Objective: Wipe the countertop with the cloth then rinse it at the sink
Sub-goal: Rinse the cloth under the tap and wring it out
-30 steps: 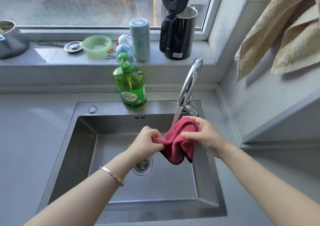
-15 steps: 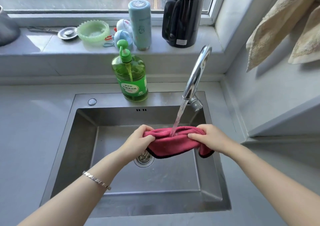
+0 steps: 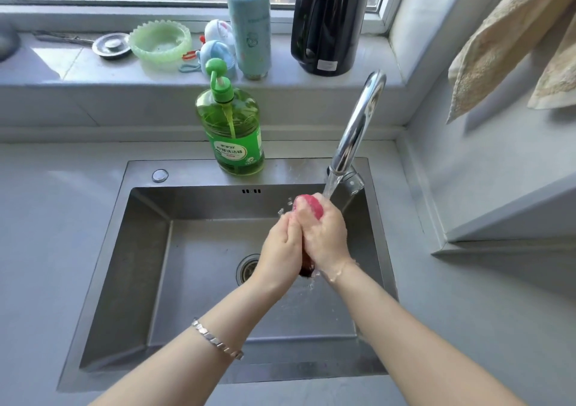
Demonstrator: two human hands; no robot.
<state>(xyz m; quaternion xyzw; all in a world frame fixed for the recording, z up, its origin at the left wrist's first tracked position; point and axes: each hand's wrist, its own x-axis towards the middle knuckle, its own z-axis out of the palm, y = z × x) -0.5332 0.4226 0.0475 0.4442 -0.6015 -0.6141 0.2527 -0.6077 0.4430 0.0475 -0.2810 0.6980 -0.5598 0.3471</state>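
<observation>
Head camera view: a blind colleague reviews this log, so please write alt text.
Both hands, left hand and right hand, squeeze a balled red cloth under the running faucet above a steel sink. A green soap bottle stands behind the basin.

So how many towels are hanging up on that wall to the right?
2. A beige towel hangs at the upper right beside the window, and a second towel hangs just right of it, cut off by the picture's edge. More may hang beyond the frame.
</observation>
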